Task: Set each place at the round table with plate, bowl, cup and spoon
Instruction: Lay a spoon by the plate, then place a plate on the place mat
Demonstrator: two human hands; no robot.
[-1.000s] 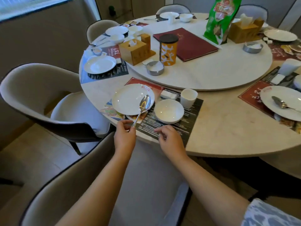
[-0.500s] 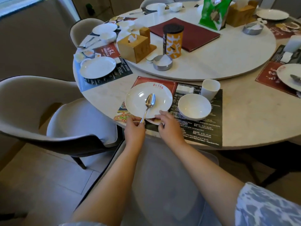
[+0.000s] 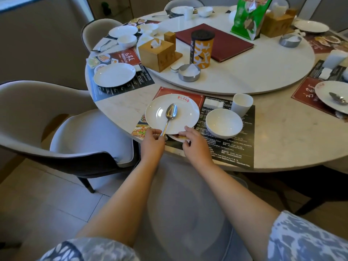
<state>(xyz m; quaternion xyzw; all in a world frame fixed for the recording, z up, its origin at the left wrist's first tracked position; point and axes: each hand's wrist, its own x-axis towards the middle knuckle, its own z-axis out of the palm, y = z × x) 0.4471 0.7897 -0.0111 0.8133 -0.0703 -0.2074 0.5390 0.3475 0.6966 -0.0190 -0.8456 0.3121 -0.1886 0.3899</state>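
A white plate (image 3: 160, 114) lies on the dark placemat (image 3: 233, 147) at the table's near edge. A steel spoon (image 3: 169, 115) rests in the plate with its handle toward me. My left hand (image 3: 152, 145) pinches the spoon handle at the plate's near rim. My right hand (image 3: 195, 146) grips the near rim on the right side. A white bowl (image 3: 224, 123) sits to the right of the plate, and a white cup (image 3: 241, 104) stands behind the bowl.
A grey chair (image 3: 56, 117) stands at the left and another chair back (image 3: 188, 204) is right under my arms. The raised turntable (image 3: 263, 72) carries a tissue box (image 3: 157, 53), a canister (image 3: 202, 48), an ashtray (image 3: 188, 72) and a red menu. Other place settings ring the table.
My right hand moved left from the placemat near the bowl to the plate's near rim. The plate and spoon now sit more squarely on the placemat. The view shifted closer and left.
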